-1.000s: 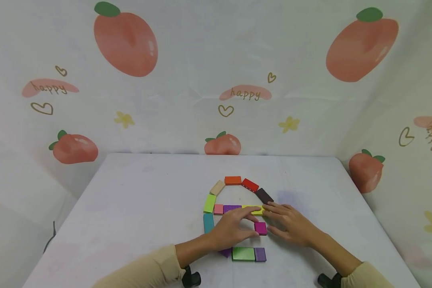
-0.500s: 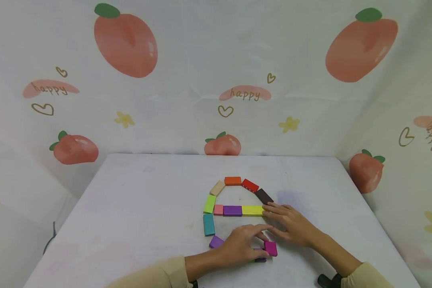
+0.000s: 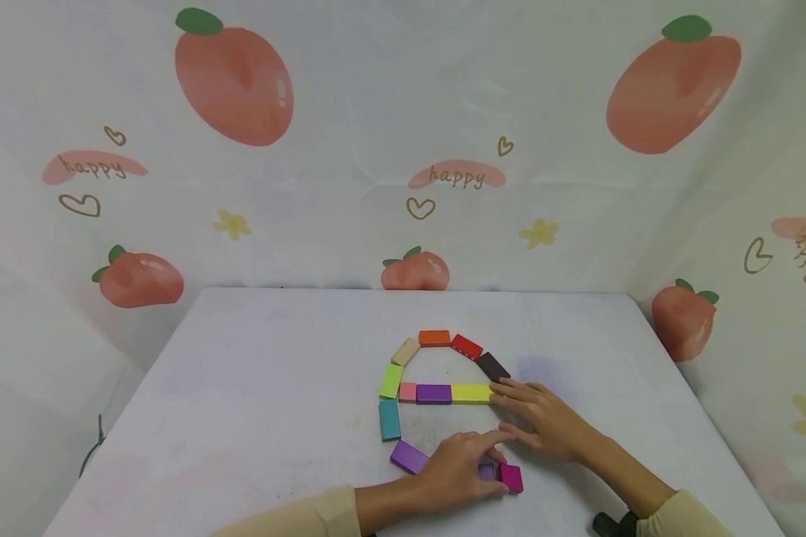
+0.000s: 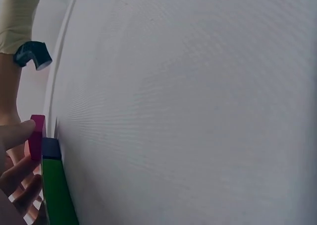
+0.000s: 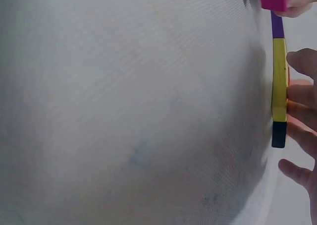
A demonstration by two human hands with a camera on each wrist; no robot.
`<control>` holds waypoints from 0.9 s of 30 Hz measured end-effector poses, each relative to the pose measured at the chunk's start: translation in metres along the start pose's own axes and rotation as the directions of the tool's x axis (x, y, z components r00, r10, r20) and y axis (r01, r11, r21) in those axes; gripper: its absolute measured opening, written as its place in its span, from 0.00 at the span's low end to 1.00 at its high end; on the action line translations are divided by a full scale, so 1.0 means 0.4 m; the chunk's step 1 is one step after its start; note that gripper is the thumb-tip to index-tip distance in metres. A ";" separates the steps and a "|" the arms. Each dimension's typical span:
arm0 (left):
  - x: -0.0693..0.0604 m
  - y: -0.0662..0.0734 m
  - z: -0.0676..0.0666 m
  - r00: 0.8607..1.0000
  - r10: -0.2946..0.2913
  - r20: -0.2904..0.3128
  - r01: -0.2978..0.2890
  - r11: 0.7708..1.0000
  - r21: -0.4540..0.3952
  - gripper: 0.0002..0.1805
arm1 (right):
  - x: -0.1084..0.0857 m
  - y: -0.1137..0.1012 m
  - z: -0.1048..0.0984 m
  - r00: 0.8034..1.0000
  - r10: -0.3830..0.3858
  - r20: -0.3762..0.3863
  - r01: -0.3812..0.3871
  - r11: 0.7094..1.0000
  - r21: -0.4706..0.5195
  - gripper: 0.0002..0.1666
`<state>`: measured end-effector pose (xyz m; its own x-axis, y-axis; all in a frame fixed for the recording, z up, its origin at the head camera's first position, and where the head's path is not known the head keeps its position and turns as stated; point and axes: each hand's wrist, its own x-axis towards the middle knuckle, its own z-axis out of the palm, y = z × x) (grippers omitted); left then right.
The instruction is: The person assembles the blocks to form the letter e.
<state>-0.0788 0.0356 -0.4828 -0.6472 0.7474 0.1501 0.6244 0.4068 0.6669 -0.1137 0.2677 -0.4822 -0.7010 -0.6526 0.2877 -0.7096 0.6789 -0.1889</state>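
Observation:
In the head view my left hand (image 3: 455, 470) pinches a small magenta block (image 3: 511, 479) at the right end of the bottom row. That block sits beside a small purple block (image 3: 486, 471); the left wrist view shows it between thumb and fingers, close to the end of a green block (image 4: 58, 193). My left hand hides most of the green block in the head view. My right hand (image 3: 544, 424) lies with extended fingers at the right end of a yellow block (image 3: 470, 394), just below a dark brown block (image 3: 493, 366). It grips nothing.
Flat blocks form a lowercase "e" outline on the white table (image 3: 275, 388): orange (image 3: 434, 338), red (image 3: 466, 347), beige (image 3: 406, 351), lime (image 3: 391, 381), teal (image 3: 389, 421), violet (image 3: 410, 457), pink (image 3: 407, 392) and purple (image 3: 433, 394). A patterned cloth (image 3: 336, 112) hangs behind.
My left hand has carried the magenta block from below the yellow block down and slightly right to the end of the bottom row. The right hand has stayed put.

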 end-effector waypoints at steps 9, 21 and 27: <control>-0.001 -0.002 0.011 0.999 -0.041 0.000 0.041 0.999 0.025 0.36 | 0.000 -0.003 0.003 1.000 -0.014 -0.026 0.014 1.000 -0.007 0.29; -0.001 -0.005 0.006 0.997 -0.068 0.025 0.068 0.997 0.022 0.37 | 0.003 -0.003 0.000 1.000 -0.007 -0.006 0.007 1.000 0.000 0.29; -0.001 -0.008 -0.042 0.997 -0.074 -0.034 0.073 0.997 -0.018 0.36 | 0.010 -0.001 -0.006 1.000 0.001 0.013 0.000 1.000 -0.007 0.27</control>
<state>-0.0881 0.0252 -0.4727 -0.7062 0.6969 0.1251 0.5673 0.4512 0.6890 -0.1162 0.2657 -0.4787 -0.7022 -0.6564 0.2756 -0.7087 0.6814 -0.1828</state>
